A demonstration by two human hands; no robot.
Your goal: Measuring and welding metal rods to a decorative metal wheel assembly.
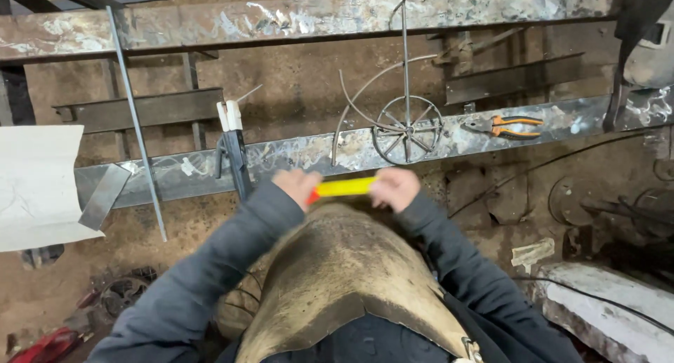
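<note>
Both hands meet just above a worn leather apron (344, 279), gripping a yellow folding rule (345, 187) between them: the left hand (298, 186) is closed on its red-tipped end, the right hand (394, 188) pinches the other end. At twelve o'clock from the rule, a steel beam (295, 156) serves as the counter, carrying a wire wheel ornament (407, 130). At two o'clock lie orange-handled pliers (507, 126). At ten o'clock a clamp (233, 152) grips the beam, with a thin rod (137, 128) leaning nearby.
</note>
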